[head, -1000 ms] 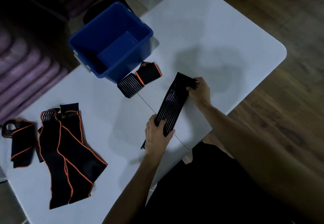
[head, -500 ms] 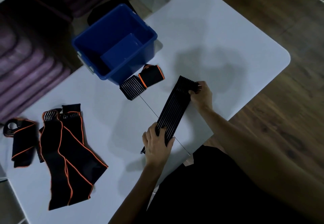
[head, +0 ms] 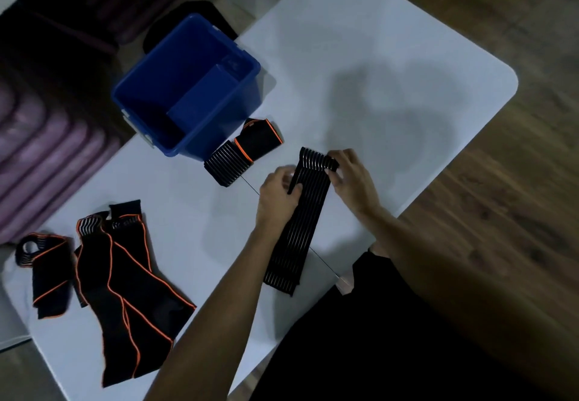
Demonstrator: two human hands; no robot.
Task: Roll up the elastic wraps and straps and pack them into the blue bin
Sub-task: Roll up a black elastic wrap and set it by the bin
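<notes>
Wooden flooring surrounds a white rounded-corner bench (head: 391, 40), where a long black ribbed elastic strap (head: 300, 222) lies stretched from the near edge toward the middle. At its far end the right hand (head: 351, 178) curls its fingers over the folded-over tip of the strap, while the left hand (head: 277, 193) pinches the strap's side edge just below that fold, so both hands sit at the strap's far end. A deep blue plastic bin (head: 188, 87) stands at the far left edge, with a rolled black-and-orange wrap (head: 242, 151) touching its base. More black wraps with orange trim (head: 125, 281) lie flat toward the left corner.
</notes>
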